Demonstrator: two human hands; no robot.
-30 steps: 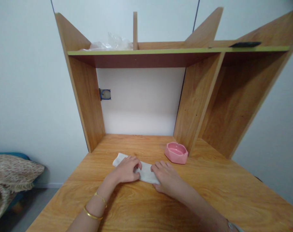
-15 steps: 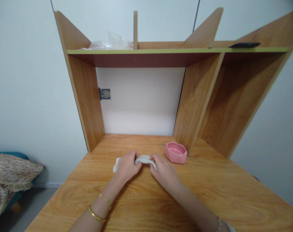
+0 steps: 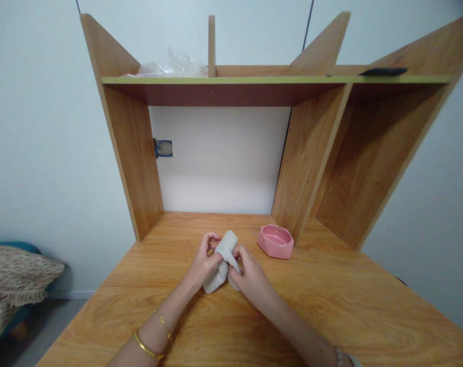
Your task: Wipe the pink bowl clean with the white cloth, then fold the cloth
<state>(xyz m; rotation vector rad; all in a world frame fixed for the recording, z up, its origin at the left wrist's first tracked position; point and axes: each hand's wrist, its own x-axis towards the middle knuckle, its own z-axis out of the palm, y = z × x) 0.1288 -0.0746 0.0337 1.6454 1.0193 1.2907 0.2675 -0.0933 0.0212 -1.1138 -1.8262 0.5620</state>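
A small white cloth (image 3: 221,261) is gathered up just above the wooden desk (image 3: 331,306), near its middle. My left hand (image 3: 204,259) pinches the cloth from the left, fingers curled round its upper part. My right hand (image 3: 248,270) grips it from the right, fingers closed on the fabric. The two hands touch around the cloth, and its lower end hangs down between them toward the desk top.
A pink dish (image 3: 276,241) sits to the right of my hands beside a wooden divider (image 3: 304,158). Crumpled clear plastic (image 3: 174,66) and a dark flat object (image 3: 382,72) lie on the upper shelf (image 3: 254,80). A patterned blanket (image 3: 13,270) lies at far left.
The cloth lay flat under both hands a second ago. Both hands then bunched it up, drew together and lifted it off the desk.
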